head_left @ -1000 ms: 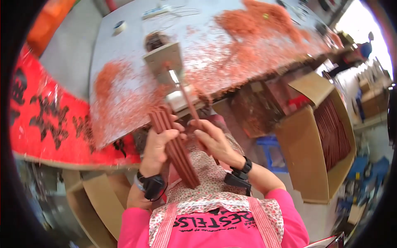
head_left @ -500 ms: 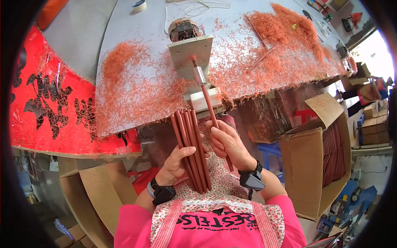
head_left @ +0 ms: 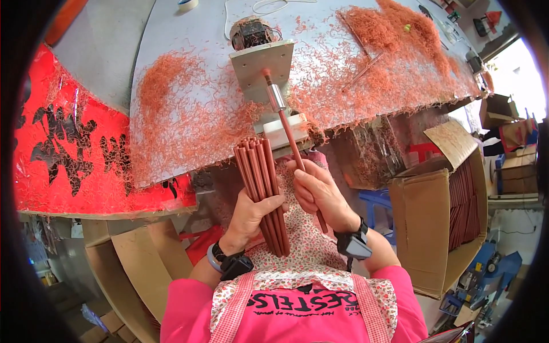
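Note:
My left hand [head_left: 251,214] is closed round a bundle of reddish-brown rods [head_left: 260,183], its thumb lying across them. Beside it, my right hand [head_left: 323,191] grips a single rod [head_left: 290,137] of the same colour between thumb and fingers. That rod's far end meets a shiny metal sleeve [head_left: 276,97] and its near end sticks out below my palm. The sleeve sits in front of an upright metal plate [head_left: 263,66], with a motor [head_left: 251,33] behind it. Under the single rod is a white block [head_left: 285,131] at the table's edge.
Curly orange shavings [head_left: 394,46] cover much of the pale table [head_left: 211,34]. An open cardboard box [head_left: 423,228] packed with rods stands at the right, near a blue stool [head_left: 377,211]. More open cardboard [head_left: 148,251] is at the left, below a red sheet with black marks [head_left: 51,148].
My left hand has lifted the bundle slightly toward the table and tipped it, so more rod ends show. My right hand stays on the single rod at the sleeve. The view has shifted a little.

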Available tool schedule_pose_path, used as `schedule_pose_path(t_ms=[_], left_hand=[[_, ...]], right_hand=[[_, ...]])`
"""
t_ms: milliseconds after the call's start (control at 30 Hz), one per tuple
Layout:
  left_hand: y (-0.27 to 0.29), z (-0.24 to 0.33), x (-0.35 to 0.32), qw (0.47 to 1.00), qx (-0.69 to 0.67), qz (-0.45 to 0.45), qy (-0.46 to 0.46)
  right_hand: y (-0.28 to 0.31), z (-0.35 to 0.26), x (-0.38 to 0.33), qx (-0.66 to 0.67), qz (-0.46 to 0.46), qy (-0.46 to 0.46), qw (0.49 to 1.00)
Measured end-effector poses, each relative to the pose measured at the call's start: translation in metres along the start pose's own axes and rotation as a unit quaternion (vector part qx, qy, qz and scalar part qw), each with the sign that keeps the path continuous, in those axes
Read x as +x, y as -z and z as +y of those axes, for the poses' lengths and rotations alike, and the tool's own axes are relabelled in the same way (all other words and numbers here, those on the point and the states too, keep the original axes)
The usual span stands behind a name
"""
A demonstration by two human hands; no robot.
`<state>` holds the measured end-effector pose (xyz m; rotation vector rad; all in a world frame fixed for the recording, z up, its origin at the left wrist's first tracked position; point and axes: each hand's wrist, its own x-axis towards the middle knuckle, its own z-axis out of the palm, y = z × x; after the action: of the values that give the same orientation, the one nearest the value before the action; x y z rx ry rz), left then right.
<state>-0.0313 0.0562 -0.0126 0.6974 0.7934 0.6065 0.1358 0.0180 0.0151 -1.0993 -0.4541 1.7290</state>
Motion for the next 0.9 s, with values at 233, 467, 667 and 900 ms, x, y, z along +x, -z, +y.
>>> schedule_pose_path(t_ms=[233,467,667,900], left_hand=[[-0.001,-0.009,0.004,0.998,-0.051,-0.005,0.042],[-0.003,-0.004,0.006,0.998,-0.040,-0.021,0.040],[-0.019,0.006,0.014,0.996,0.024,0.046,-0.072],[-0.037,-0.010,0.030,0.993,-0.020,0.055,-0.102]], right_hand=[[0.006,0.004,0.005,-0.025,-0.004,0.019,1.000],[0.007,0.002,-0.010,-0.009,0.017,-0.011,1.000],[0.014,-0.007,0.006,-0.029,-0.002,0.001,1.000],[0.017,0.044,-0.021,-0.434,0.120,0.315,0.835]])
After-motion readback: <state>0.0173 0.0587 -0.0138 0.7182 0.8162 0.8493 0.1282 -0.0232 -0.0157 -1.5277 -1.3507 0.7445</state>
